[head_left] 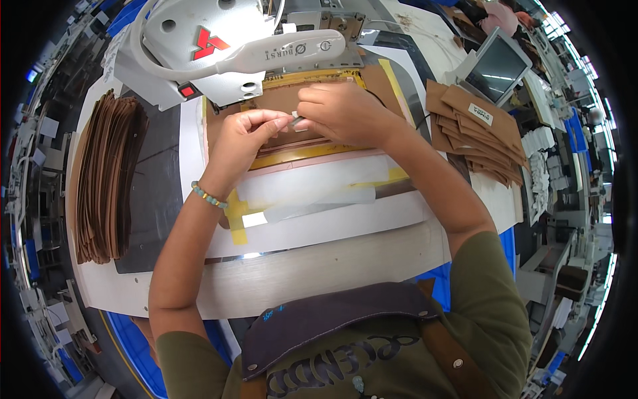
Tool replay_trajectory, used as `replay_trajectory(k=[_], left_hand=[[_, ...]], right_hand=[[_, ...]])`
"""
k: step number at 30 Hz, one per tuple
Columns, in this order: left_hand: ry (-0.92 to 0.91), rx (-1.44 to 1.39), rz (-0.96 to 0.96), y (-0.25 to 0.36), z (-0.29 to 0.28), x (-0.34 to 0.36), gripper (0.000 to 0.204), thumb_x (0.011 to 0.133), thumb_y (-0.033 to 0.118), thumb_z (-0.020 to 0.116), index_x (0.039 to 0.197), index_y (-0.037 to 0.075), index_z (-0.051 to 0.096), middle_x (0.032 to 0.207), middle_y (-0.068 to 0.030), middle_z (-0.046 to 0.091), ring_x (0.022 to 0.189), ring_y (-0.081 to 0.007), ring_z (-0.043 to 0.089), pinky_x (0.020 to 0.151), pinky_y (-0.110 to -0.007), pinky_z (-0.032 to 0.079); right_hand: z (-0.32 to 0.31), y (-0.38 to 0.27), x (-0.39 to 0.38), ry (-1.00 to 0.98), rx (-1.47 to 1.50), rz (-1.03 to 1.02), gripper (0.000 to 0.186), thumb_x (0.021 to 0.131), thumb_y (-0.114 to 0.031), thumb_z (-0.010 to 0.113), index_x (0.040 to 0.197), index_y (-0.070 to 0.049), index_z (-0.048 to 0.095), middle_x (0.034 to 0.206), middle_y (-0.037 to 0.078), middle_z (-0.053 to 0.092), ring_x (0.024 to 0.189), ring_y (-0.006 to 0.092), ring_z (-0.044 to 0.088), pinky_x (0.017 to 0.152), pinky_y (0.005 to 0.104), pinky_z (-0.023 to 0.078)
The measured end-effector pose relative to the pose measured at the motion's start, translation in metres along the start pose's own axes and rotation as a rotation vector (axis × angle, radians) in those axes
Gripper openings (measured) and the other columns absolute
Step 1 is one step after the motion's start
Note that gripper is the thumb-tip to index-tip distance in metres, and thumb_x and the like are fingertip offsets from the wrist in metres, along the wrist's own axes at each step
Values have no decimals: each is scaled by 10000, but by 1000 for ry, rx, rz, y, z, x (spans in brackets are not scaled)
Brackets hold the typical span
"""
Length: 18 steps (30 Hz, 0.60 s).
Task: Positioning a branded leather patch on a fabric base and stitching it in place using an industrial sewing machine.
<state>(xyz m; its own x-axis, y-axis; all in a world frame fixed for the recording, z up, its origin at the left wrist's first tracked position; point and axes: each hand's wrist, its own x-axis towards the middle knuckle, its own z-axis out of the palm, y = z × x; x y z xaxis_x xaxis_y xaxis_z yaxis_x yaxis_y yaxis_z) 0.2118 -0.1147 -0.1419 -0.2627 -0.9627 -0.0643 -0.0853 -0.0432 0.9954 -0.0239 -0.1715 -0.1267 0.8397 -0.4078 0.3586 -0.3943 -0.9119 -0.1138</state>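
My left hand (240, 143), with a beaded bracelet at its wrist, and my right hand (342, 114) meet above a work frame under the white sewing machine (199, 53). Fingertips of both hands pinch together around a small grey-and-white piece (297, 121), too small and covered to name. Below them, brown sheet material (382, 86) lies in the frame, edged with yellow strips (292, 157). Part of that brown material is hidden behind my hands.
At the left stands a thick stack of brown pieces (109, 179). More brown pieces with a white label (475, 123) lie fanned at the right, near a tilted screen (497, 66). White sheets (319, 229) cover the table's near part. The machine overhangs the far side.
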Motion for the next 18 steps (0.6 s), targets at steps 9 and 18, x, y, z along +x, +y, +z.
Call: replay_trajectory(k=[9,18], left_hand=[[40,9,-16,-6,-8,-2,258,1015,232,673,1146,32,770,958,20,699,879,-49,553,813,-211,471],[43,-42,-28,-1,2,2,272,1022,238,666,1171,29,755,952,33,696,870,-40,545,803,-203,462]], right_hand=[[-66,-1,-87,-161,-210,641,295,1021,-334,572,973,-51,643,954,96,654,894,298,654,749,421,521],[-30,-21,-57,111,91,445,362,978,-392,644,1177,-90,653,1002,117,675,894,306,661,733,407,517]])
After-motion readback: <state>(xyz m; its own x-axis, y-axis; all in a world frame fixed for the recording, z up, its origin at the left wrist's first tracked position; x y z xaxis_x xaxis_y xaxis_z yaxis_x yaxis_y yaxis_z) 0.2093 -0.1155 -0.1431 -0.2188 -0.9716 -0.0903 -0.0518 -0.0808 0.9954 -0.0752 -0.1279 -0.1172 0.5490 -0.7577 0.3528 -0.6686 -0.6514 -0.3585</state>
